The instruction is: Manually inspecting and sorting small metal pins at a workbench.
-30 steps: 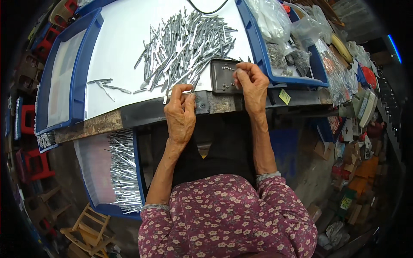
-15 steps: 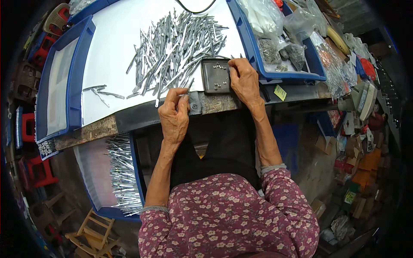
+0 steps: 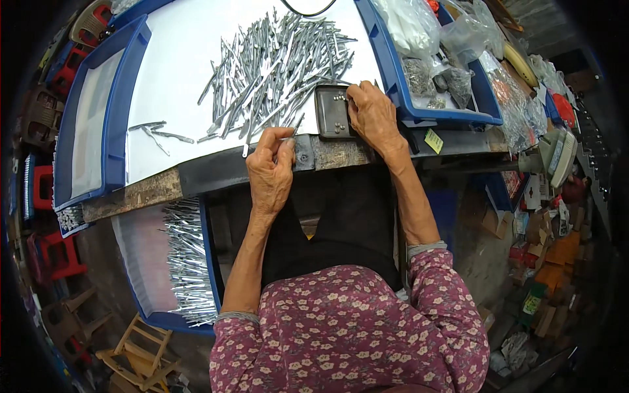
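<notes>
My left hand (image 3: 270, 171) is closed in a pinch at the table's front edge, with a thin grey metal strip (image 3: 299, 124) sticking out past the fingertips. My right hand (image 3: 375, 119) bends over the right side of a small dark tray (image 3: 326, 118), fingers pinched together. What they hold, if anything, is hidden; a thin dark tip shows behind the knuckles. Several tiny silver balls (image 3: 339, 127) lie in the tray. Just beyond both hands spreads a large heap of slim grey metal strips (image 3: 272, 72) on the white table surface (image 3: 173, 65).
A few loose strips (image 3: 157, 135) lie left of the heap, beside a shallow blue tray (image 3: 114, 105). At the right, a blue bin (image 3: 452, 116) holds plastic bags of small parts. Below the table edge, another blue bin (image 3: 190, 262) contains many metal strips. A wooden stool (image 3: 141, 347) stands lower left.
The whole view has shifted slightly. My right hand has come a little left over the tray and covers more of its right side. My left hand keeps its pinch on the strip.
</notes>
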Action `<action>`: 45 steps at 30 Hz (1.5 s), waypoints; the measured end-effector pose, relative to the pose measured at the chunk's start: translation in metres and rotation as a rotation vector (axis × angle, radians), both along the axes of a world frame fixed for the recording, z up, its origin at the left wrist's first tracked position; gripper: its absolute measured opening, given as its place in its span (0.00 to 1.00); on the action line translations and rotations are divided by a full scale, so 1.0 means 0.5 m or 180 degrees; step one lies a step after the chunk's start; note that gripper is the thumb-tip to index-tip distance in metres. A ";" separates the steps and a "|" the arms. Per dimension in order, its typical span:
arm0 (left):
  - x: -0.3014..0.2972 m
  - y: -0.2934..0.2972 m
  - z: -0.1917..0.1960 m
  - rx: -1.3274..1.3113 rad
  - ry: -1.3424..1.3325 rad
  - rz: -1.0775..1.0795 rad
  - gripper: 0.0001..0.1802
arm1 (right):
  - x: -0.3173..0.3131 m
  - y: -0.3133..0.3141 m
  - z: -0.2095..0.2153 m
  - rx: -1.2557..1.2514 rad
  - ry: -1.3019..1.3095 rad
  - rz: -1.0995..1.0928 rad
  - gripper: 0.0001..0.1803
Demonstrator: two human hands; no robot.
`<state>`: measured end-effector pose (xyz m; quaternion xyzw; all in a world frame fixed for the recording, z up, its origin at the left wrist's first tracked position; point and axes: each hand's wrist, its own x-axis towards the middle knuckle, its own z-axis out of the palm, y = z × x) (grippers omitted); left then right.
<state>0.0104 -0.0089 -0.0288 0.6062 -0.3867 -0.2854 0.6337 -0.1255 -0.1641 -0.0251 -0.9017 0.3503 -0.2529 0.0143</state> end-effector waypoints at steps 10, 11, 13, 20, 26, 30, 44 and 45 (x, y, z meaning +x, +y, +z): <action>0.011 0.004 0.003 0.0039 0.0151 -0.0101 0.07 | 0.018 -0.003 0.002 -0.0223 0.0144 0.0129 0.05; 0.011 0.004 0.004 0.0074 0.0163 -0.0118 0.07 | 0.017 -0.001 0.004 -0.0184 0.0042 0.0108 0.05; 0.012 0.005 0.005 0.0114 0.0168 -0.0115 0.07 | 0.015 0.006 0.009 -0.0056 -0.0230 0.0132 0.05; 0.013 0.001 0.015 0.0069 0.0396 -0.0078 0.05 | 0.033 0.073 0.035 0.1339 -0.1536 0.0135 0.02; 0.015 -0.002 0.028 -0.0052 0.1249 -0.0210 0.08 | 0.073 0.128 0.036 0.2476 -0.2424 0.0525 0.05; 0.007 0.000 0.029 -0.0251 0.1852 -0.0360 0.09 | 0.073 0.148 0.028 0.2779 -0.2455 0.0542 0.07; -0.011 0.020 0.034 -0.0422 0.2350 -0.0400 0.09 | 0.060 0.178 0.019 0.2900 -0.2741 0.0881 0.05; -0.011 0.022 0.035 -0.0472 0.2371 -0.0431 0.09 | 0.060 0.180 0.018 0.2806 -0.2667 0.0906 0.04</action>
